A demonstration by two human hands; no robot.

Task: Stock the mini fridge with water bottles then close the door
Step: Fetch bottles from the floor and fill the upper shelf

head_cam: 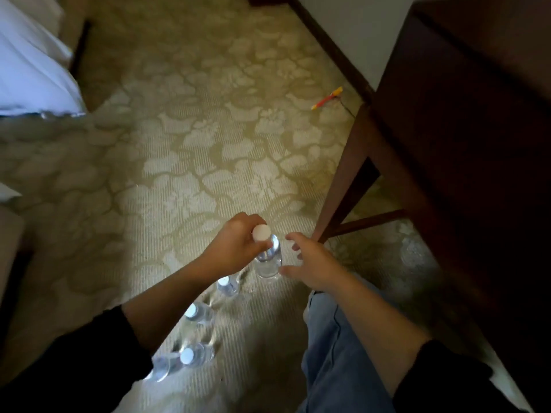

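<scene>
A clear water bottle [269, 257] with a white cap is gripped near its neck by my left hand [238, 247], held upright just above the carpet. My right hand [310, 263] hovers beside the bottle's right side, fingers spread, with nothing in it. Several more water bottles stand in a row on the carpet under my left forearm: one [228, 285] close behind the held bottle, another [198, 313] further back, and another [195, 354] nearest me. The mini fridge is not in view.
A dark wooden desk [465, 129] with a slanted leg [346, 180] fills the right side. My knee in blue jeans [334, 338] is bent at the lower middle. White bedding [32, 61] hangs at the upper left. A yellow-red object [327, 98] lies on the patterned carpet [208, 138].
</scene>
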